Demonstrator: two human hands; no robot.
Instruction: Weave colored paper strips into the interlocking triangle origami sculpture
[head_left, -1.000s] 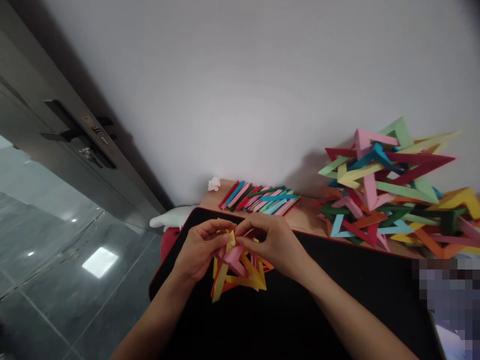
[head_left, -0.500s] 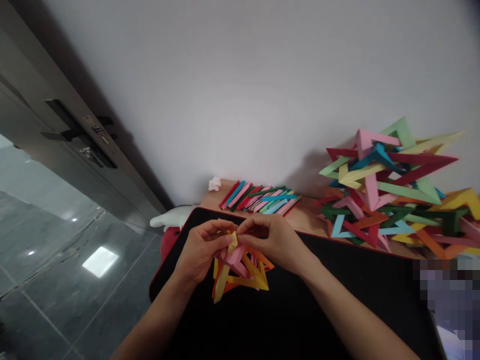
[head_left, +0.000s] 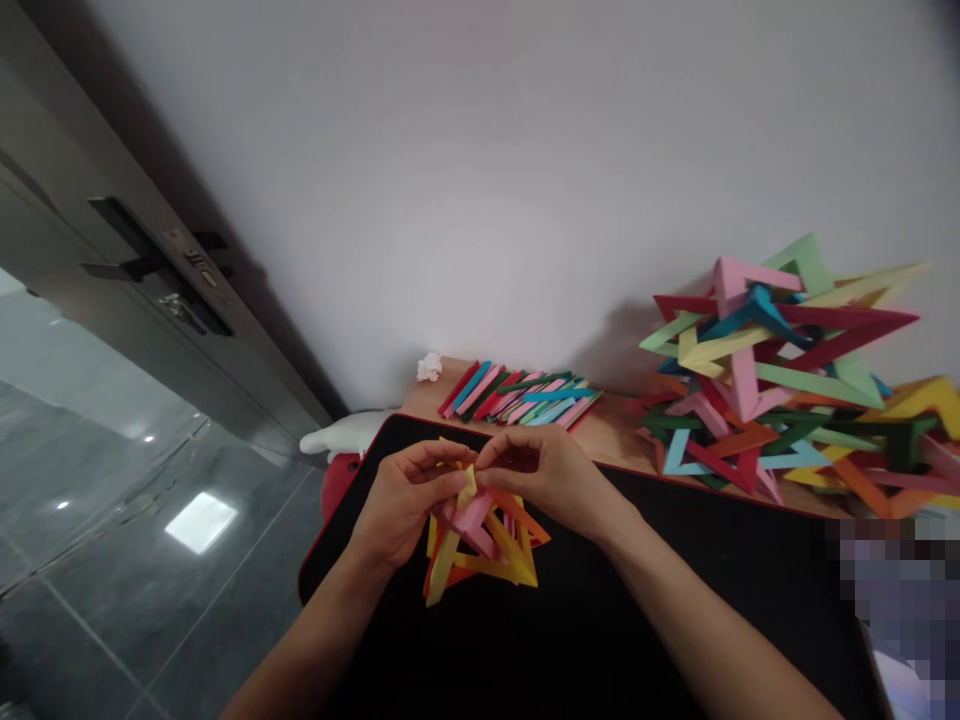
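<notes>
Over the black mat, a folded-paper star (head_left: 517, 555) of interlocked yellow, orange and pink strips hangs from my fingers. A pale yellow strip (head_left: 444, 568) runs down its left side, and its upper end shows between my two hands. My left hand (head_left: 401, 500) is closed, thumb and fingers pinching the pale yellow paper at the top of the star. My right hand (head_left: 547, 480) is closed too, its thumb and fingertips meeting right beside that end. What lies between the right fingertips is too small to make out clearly.
Folded paper strips (head_left: 517, 395) in many colours lie on the wooden table (head_left: 622, 435) behind the black mat (head_left: 600, 620). Several finished paper stars (head_left: 780, 340) are piled at the right. A crumpled white paper (head_left: 429, 367) sits by the wall; a door (head_left: 150, 230) stands left.
Both hands stay nearly in place, with only slight finger movement at the pale yellow end. The star has barely shifted.
</notes>
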